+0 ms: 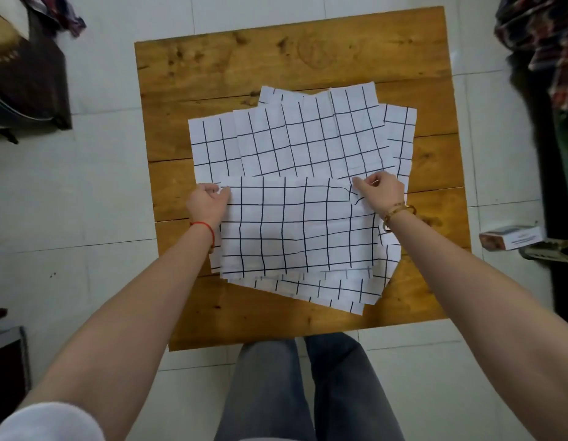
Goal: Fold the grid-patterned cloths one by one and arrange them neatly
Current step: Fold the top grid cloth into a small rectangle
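Observation:
Several white cloths with a black grid lie overlapped in a loose pile (305,138) on a wooden table (276,58). The top cloth (295,227) is doubled over toward me, with its fold line running left to right across the pile's middle. My left hand (208,203) pinches the left end of that fold. At the right end my right hand (379,190) pinches the same fold between thumb and fingers. Both forearms reach in from the near side and cover parts of the cloth's side edges.
The table stands on a pale tiled floor. Dark furniture (25,78) sits at the far left, a heap of clothes (543,58) hangs at the far right, and a small box (511,237) lies on the floor to the right. My legs are under the near edge.

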